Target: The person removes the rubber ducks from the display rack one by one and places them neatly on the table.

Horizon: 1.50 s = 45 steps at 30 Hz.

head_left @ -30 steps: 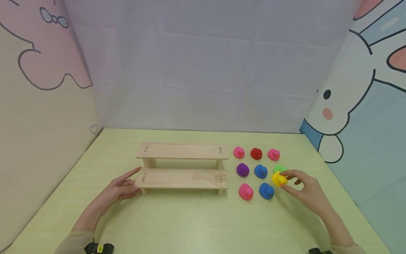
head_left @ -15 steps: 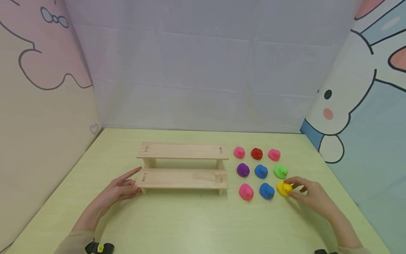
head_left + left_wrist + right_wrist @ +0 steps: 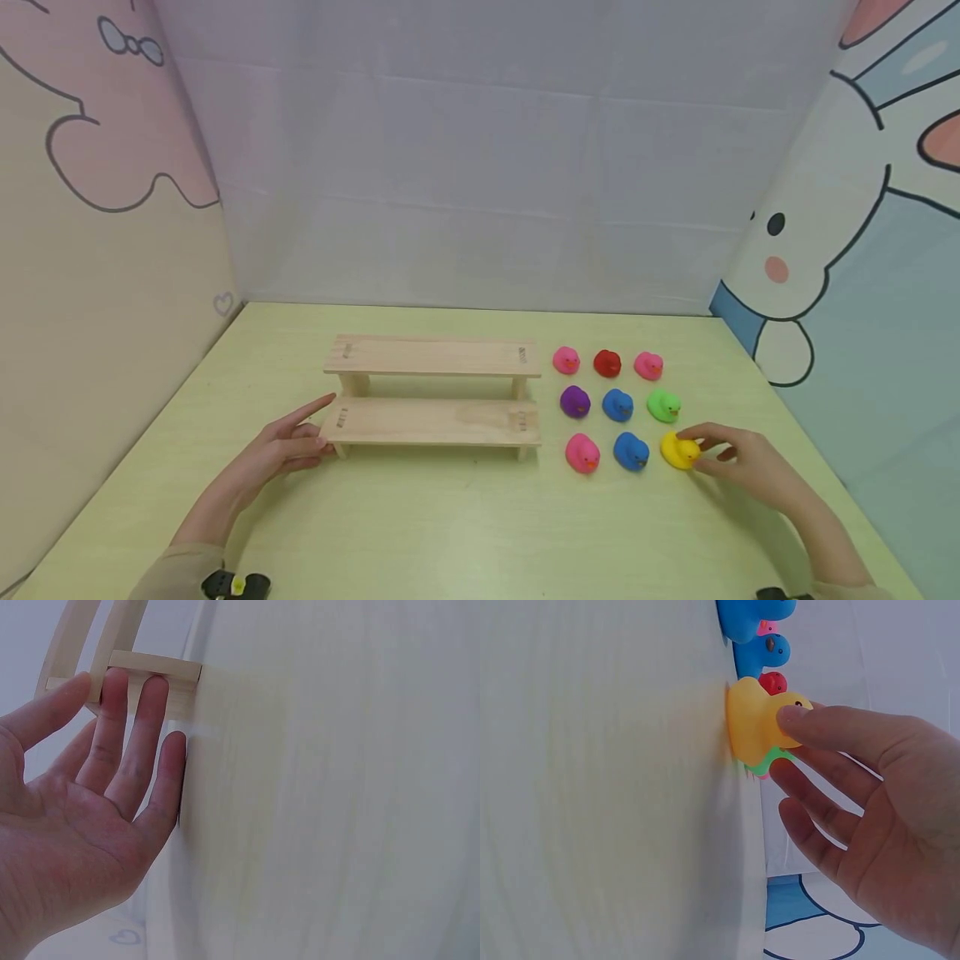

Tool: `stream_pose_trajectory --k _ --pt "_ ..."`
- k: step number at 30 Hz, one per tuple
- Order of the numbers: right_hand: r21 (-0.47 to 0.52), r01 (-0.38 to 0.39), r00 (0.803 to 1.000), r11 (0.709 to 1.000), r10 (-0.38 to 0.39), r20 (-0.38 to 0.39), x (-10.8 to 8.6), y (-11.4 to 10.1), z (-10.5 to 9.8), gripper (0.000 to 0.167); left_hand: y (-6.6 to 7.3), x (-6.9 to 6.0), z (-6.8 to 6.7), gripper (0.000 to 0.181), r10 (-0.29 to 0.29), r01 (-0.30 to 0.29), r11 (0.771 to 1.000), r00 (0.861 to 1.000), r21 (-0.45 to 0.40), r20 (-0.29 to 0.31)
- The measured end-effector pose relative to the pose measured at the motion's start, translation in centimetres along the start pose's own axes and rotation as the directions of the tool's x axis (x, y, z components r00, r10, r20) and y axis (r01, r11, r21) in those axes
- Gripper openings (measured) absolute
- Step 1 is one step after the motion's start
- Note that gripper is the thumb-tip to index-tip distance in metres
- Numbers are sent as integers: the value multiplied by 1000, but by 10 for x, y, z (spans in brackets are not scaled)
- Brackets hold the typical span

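Observation:
My right hand (image 3: 753, 468) is at the front right of a group of rubber ducks. Its thumb and index finger pinch the head of a yellow rubber duck (image 3: 678, 451), which stands upright on the table. In the right wrist view, the thumb lies on the side of the yellow duck's (image 3: 748, 724) head and the other fingers hang free. At the left end of a two-step wooden stand (image 3: 435, 422), my left hand (image 3: 281, 446) touches the lower step's edge with its fingertips. In the left wrist view, that hand's (image 3: 90, 802) fingers are mostly straight.
Left of the yellow duck are a blue duck (image 3: 631, 451) and a pink duck (image 3: 582, 453). A green duck (image 3: 663, 406), blue duck (image 3: 617, 405) and purple duck (image 3: 574, 402) form the middle row. Behind stand a red duck (image 3: 607, 363) and two pink ones.
My right hand has brought the yellow duck toward the front and right, from beside the green duck onto the table at the end of the front row. The left hand stays at the stand.

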State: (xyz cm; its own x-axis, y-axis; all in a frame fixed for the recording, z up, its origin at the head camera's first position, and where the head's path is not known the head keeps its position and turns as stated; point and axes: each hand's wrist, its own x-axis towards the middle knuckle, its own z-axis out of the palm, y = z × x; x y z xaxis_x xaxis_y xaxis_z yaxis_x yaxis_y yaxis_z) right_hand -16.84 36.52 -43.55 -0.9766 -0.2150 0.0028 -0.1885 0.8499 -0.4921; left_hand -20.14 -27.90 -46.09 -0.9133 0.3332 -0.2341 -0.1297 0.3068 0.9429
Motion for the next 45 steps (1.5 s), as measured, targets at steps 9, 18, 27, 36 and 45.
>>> stream_pose_trajectory --k 9,18,27,36,45 --pt "-5 -35 999 999 35 19 1 1 -1 32 0 2 1 78 -19 19 1000 1000 -6 -6" --pt "-7 -61 998 998 61 24 -1 3 -2 33 0 4 1 78 -18 18 1000 1000 -5 -12" --pt "-8 -54 998 998 55 16 1 5 -2 33 -1 5 2 79 -11 11 1000 1000 0 -15" --pt "-2 -62 998 998 62 26 1 6 -2 33 -3 6 2 79 -16 16 1000 1000 -13 -9" --pt "-8 -68 997 998 68 22 -1 5 -3 34 -4 7 3 80 -12 12 1000 1000 -9 -3"
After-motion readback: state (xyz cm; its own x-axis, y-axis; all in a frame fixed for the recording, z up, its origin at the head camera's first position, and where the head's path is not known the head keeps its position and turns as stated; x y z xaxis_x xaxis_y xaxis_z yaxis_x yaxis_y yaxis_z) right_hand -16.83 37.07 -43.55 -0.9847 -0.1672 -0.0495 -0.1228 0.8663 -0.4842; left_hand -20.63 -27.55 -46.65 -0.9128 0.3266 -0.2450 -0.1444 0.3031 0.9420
